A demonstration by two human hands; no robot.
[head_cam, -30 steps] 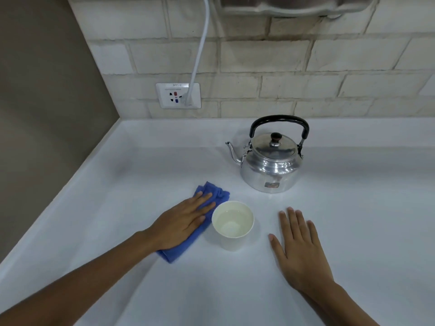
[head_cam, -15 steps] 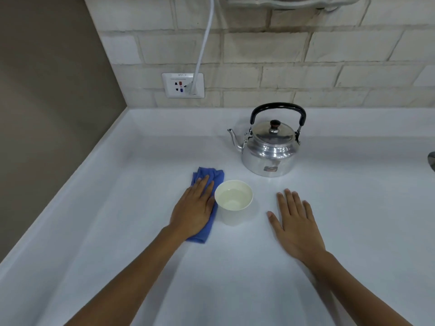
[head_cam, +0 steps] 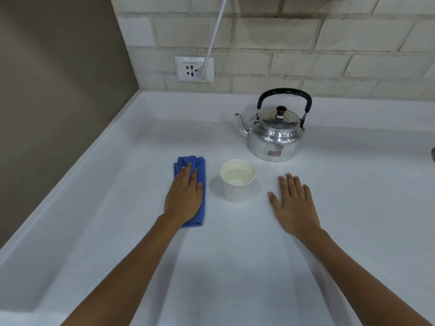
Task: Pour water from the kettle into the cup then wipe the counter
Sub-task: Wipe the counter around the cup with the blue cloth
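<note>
A shiny metal kettle (head_cam: 274,135) with a black handle stands upright on the white counter (head_cam: 235,267), its spout pointing left. In front of it a white paper cup (head_cam: 237,184) holds water. Left of the cup, apart from it, lies a folded blue cloth (head_cam: 200,170). My left hand (head_cam: 184,196) presses flat on the cloth, fingers together and pointing away from me. My right hand (head_cam: 294,203) rests flat on the counter to the right of the cup, fingers spread, holding nothing.
A brick wall runs along the back with a white socket (head_cam: 194,69) and a white cable (head_cam: 215,36) plugged into it. A brown wall (head_cam: 54,102) borders the counter on the left. A dark object (head_cam: 432,155) shows at the right edge.
My left hand has slid the blue cloth leftward away from the cup and turned it straight. The right hand stays flat. The view has shifted.
</note>
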